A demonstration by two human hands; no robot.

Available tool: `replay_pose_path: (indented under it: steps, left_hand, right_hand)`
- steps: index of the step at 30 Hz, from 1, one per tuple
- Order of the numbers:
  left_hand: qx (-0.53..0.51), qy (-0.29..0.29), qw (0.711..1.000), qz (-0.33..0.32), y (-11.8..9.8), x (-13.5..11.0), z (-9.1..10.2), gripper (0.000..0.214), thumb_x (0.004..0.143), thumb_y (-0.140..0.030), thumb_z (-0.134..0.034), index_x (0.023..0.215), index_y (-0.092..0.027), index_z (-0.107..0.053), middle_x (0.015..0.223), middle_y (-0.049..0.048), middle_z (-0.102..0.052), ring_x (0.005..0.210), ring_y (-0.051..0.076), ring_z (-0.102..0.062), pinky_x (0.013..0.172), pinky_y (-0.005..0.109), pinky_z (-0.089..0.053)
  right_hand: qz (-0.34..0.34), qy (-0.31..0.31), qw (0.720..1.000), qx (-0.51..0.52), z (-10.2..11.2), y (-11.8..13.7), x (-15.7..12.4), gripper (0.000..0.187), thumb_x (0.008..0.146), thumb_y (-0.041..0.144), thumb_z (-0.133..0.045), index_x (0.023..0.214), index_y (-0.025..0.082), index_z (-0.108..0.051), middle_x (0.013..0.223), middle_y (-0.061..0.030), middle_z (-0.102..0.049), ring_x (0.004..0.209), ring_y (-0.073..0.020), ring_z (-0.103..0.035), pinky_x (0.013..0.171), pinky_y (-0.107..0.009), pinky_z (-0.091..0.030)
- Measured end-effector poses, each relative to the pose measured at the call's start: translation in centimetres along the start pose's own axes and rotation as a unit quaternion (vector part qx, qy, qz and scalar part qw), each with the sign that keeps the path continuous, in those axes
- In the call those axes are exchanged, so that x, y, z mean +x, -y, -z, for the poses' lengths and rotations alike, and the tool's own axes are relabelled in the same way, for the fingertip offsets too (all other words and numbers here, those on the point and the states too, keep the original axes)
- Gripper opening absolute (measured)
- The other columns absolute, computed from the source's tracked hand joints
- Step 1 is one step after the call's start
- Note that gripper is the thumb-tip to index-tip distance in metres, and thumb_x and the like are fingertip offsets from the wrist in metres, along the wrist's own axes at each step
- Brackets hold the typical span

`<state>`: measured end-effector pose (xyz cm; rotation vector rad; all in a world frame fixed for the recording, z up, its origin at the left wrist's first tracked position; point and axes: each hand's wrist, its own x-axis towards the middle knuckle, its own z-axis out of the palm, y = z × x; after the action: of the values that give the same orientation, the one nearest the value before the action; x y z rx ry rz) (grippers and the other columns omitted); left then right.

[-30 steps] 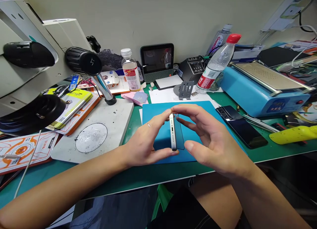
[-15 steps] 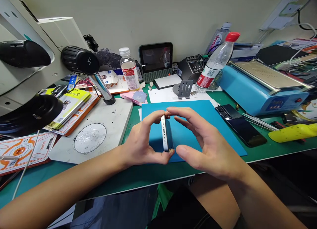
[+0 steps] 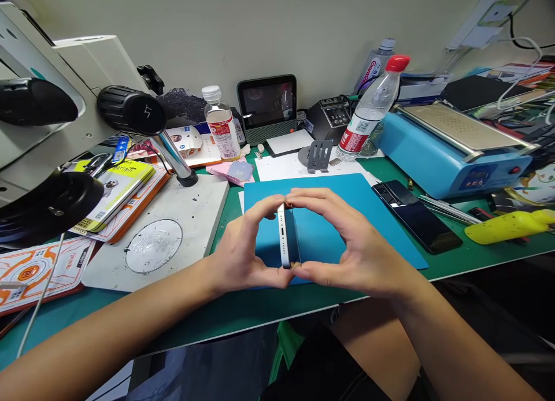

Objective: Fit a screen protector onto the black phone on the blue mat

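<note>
A smartphone [image 3: 284, 236] stands on its long edge in the air, its bottom end with the charging port toward me. My left hand [image 3: 243, 248] pinches it from the left, fingertips on the upper edge and thumb at the lower edge. From the right, my right hand [image 3: 358, 245] closes on the same two edges, its thumb touching the lower one. Below the phone lies a blue mat [image 3: 364, 201]. A second, dark phone [image 3: 422, 219] rests flat on the bench to the right of the mat.
At left a microscope stands on a pale base plate [image 3: 197, 213], beside stacked boxes [image 3: 125, 187]. Behind the mat are a small bottle [image 3: 222, 132], a screen device [image 3: 267, 103] and a red-capped bottle [image 3: 359, 129]. A blue heating machine [image 3: 437, 152] and a yellow bottle [image 3: 505, 226] are at right.
My right thumb and fingers have closed in from apart onto the phone's edges. My left hand keeps its hold. The whole view has shifted slightly.
</note>
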<state>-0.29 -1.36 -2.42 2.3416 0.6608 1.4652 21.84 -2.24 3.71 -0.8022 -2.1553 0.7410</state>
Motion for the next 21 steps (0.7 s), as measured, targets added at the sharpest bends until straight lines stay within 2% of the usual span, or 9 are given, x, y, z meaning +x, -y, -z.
replay_pose_path:
  steps: [7, 12, 17, 19, 21]
  left_hand:
    - [0.016, -0.002, 1.000, 0.019, -0.4, 0.1, 0.0, 0.094, 0.076, -0.044, -0.085, 0.154, -0.026, -0.035, 0.132, 0.0127, -0.062, 0.105, 0.025, -0.070, 0.088, 0.037, -0.061]
    - [-0.006, 0.003, 0.999, 0.038, -0.5, 0.3, 0.0, 0.093, 0.075, -0.037, -0.084, 0.152, -0.028, -0.034, 0.131, 0.0125, -0.063, 0.114, 0.029, -0.068, 0.095, 0.042, -0.059]
    - [-0.039, -0.006, 0.993, 0.115, -0.2, 0.4, 0.1, 0.086, 0.074, -0.033, -0.084, 0.146, -0.028, -0.037, 0.131, 0.0108, -0.064, 0.117, 0.028, -0.066, 0.101, 0.046, -0.055]
    - [-0.072, -0.016, 0.985, 0.155, -0.2, 0.5, 0.2, 0.081, 0.075, -0.032, -0.084, 0.143, -0.029, -0.039, 0.128, 0.0098, -0.064, 0.111, 0.024, -0.067, 0.093, 0.040, -0.059]
    - [-0.123, -0.021, 0.974, 0.191, -0.3, 0.6, 0.2, 0.078, 0.076, -0.032, -0.085, 0.139, -0.029, -0.039, 0.128, 0.0094, -0.064, 0.105, 0.021, -0.068, 0.078, 0.031, -0.062]
  right_hand:
    - [0.012, -0.010, 1.000, 0.026, 0.4, -1.0, -0.6, 0.073, 0.075, 0.038, -0.087, 0.141, 0.030, -0.056, 0.143, -0.0097, -0.061, 0.136, -0.0310, -0.055, 0.115, -0.050, -0.046]
    - [-0.012, -0.027, 0.998, 0.062, 1.1, -1.7, -1.2, 0.071, 0.075, 0.037, -0.087, 0.140, 0.032, -0.058, 0.141, -0.0084, -0.061, 0.136, -0.0303, -0.055, 0.116, -0.050, -0.045]
    - [-0.046, -0.072, 0.990, 0.111, 2.5, -2.5, -1.9, 0.064, 0.077, 0.037, -0.084, 0.137, 0.033, -0.062, 0.141, -0.0062, -0.062, 0.139, -0.0305, -0.053, 0.117, -0.050, -0.044]
    - [-0.052, -0.104, 0.986, 0.121, 3.2, -2.9, -2.3, 0.061, 0.078, 0.035, -0.084, 0.136, 0.035, -0.063, 0.140, -0.0043, -0.063, 0.138, -0.0289, -0.054, 0.117, -0.048, -0.045]
    - [-0.059, -0.148, 0.979, 0.129, 3.8, -3.5, -2.9, 0.061, 0.079, 0.034, -0.083, 0.137, 0.037, -0.062, 0.139, -0.0026, -0.064, 0.136, -0.0283, -0.056, 0.116, -0.050, -0.045]
